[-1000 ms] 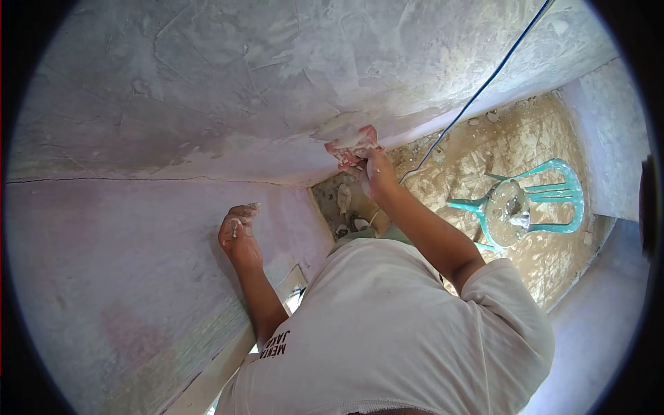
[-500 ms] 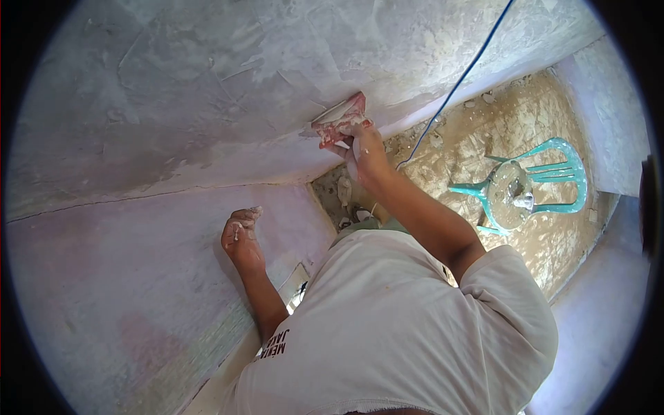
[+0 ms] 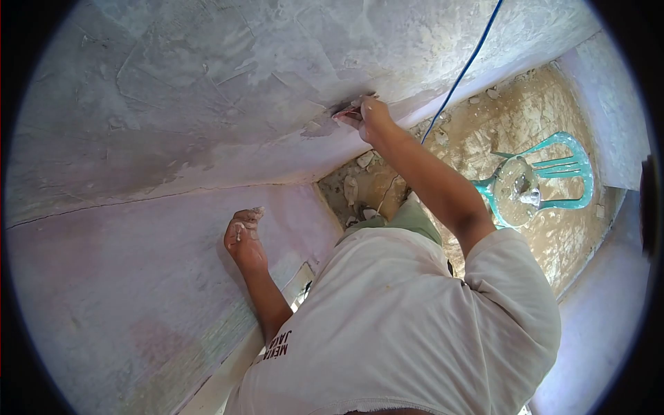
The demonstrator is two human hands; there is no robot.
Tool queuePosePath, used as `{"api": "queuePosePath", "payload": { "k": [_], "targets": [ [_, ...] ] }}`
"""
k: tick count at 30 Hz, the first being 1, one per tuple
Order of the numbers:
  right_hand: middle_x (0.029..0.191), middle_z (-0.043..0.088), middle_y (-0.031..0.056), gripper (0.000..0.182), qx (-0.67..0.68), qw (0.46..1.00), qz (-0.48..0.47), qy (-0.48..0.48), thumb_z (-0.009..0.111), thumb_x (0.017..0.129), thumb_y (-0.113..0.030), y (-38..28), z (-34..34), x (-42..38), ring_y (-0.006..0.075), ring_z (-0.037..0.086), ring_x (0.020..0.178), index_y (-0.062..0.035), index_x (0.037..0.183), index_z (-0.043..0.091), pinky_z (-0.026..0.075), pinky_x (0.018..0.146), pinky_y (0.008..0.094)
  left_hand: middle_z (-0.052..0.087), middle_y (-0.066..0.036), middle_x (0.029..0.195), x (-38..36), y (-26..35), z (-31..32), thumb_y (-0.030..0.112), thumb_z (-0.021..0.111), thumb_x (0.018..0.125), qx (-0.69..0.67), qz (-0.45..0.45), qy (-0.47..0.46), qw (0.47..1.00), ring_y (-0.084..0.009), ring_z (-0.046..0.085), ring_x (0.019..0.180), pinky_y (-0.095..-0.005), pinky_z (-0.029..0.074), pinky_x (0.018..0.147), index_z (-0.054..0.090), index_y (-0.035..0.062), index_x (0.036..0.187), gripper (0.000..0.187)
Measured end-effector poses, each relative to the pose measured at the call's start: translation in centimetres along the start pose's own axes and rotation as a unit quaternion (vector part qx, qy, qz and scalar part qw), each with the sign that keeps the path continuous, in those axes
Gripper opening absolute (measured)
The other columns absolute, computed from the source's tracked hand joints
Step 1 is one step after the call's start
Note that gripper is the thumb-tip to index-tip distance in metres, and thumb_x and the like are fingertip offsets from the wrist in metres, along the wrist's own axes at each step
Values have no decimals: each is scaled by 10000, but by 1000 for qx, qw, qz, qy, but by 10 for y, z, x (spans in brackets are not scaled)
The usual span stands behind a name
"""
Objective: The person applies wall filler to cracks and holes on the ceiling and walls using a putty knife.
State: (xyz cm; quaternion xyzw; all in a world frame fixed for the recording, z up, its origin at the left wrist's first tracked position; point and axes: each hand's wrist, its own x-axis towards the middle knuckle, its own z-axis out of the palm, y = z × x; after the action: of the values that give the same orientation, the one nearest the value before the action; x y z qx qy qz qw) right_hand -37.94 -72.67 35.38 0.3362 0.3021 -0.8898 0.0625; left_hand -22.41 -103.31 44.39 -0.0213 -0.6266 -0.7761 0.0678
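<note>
My right hand [image 3: 373, 119] is closed round a red putty spreader [image 3: 351, 112] and holds it against the grey, plaster-smeared wall [image 3: 207, 90]. Most of the spreader is hidden by my fingers and its tilt. The patch of wall beneath it looks darker than its surroundings. My left hand [image 3: 243, 234] hangs in front of the pinkish side wall [image 3: 124, 277], its fingers curled and pressed together. White putty coats the fingers and thumb of that hand. What it grips, if anything, I cannot make out.
A green plastic chair [image 3: 566, 169] stands on the dusty floor [image 3: 456, 149], with a round putty-covered board or lid [image 3: 510, 194] on its seat. A blue cable [image 3: 465, 72] hangs down along the wall. Rubble [image 3: 365, 159] lies at the wall's foot.
My right hand has shifted slightly right and up and turned the spreader, so its red face now shows much less. My left hand has hardly moved.
</note>
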Motion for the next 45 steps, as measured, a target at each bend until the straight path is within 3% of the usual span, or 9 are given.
{"api": "queuePosePath", "payload": {
  "k": [6, 9, 15, 21, 27, 30, 35, 42, 45],
  "targets": [
    [840, 548, 162, 203, -34, 990, -131, -48, 374, 840, -87, 18, -41, -82, 278, 618, 708, 45, 988, 418, 574, 600, 410, 570, -155, 902, 2, 0, 2, 209, 551, 885, 4, -15, 23, 1000, -296, 570, 899, -441, 446, 872, 537, -4, 823, 222],
    [850, 555, 167, 214, -51, 998, -38, 30, 367, 848, -86, 53, -95, -34, 280, 624, 716, 51, 998, 433, 573, 597, 399, 572, -157, 906, -1, 1, 4, 217, 553, 885, 3, -18, 21, 1000, -298, 571, 900, -442, 448, 870, 540, -8, 827, 234],
    [807, 545, 165, 142, -29, 998, -19, 53, 394, 834, -60, 49, -69, 37, 297, 603, 679, 41, 911, 459, 575, 609, 408, 571, -162, 913, -2, 2, 4, 221, 549, 889, 6, -10, 9, 1000, -304, 571, 902, -444, 449, 872, 537, -12, 825, 243],
    [786, 549, 154, 105, 40, 996, -80, -15, 390, 816, -22, -16, 12, -53, 278, 602, 673, 22, 889, 450, 579, 627, 410, 569, -161, 914, -1, -1, 3, 214, 546, 888, 0, -12, 10, 1000, -303, 570, 898, -444, 446, 875, 536, -14, 826, 237],
    [853, 586, 136, 172, -21, 988, -147, -34, 392, 823, -46, -14, -20, -99, 248, 627, 763, 17, 967, 460, 565, 667, 365, 569, -155, 908, -1, 1, 4, 223, 549, 887, -5, -10, 15, 1000, -296, 569, 899, -441, 444, 875, 545, -17, 840, 244],
    [816, 571, 133, 167, -52, 995, -56, 58, 398, 801, -22, 3, -51, -67, 249, 615, 743, 29, 950, 456, 568, 649, 350, 570, -154, 910, -2, 2, 5, 228, 555, 883, -5, -7, 11, 1000, -294, 569, 900, -440, 444, 876, 549, -20, 851, 250],
    [788, 540, 114, 185, -48, 993, -92, 61, 418, 809, -33, 1, -33, 5, 242, 598, 665, 27, 982, 443, 575, 639, 359, 570, -154, 912, -3, 1, 3, 224, 563, 880, -8, -4, 5, 1000, -297, 568, 905, -441, 445, 874, 548, -18, 851, 245],
    [802, 547, 109, 172, 10, 992, -126, 9, 428, 783, -28, -25, -23, -59, 245, 599, 682, 8, 947, 464, 561, 621, 380, 570, -156, 915, -3, 0, 5, 213, 559, 881, -14, -3, 4, 1000, -298, 569, 902, -440, 451, 865, 548, -19, 846, 235],
    [803, 569, 112, 141, -18, 996, -31, 77, 442, 792, -85, 14, -75, -35, 233, 606, 752, -29, 913, 486, 544, 687, 390, 569, -157, 920, -3, -1, 4, 215, 553, 884, -12, -7, 7, 1000, -300, 570, 905, -442, 452, 865, 548, -23, 850, 240]
  ]
}}
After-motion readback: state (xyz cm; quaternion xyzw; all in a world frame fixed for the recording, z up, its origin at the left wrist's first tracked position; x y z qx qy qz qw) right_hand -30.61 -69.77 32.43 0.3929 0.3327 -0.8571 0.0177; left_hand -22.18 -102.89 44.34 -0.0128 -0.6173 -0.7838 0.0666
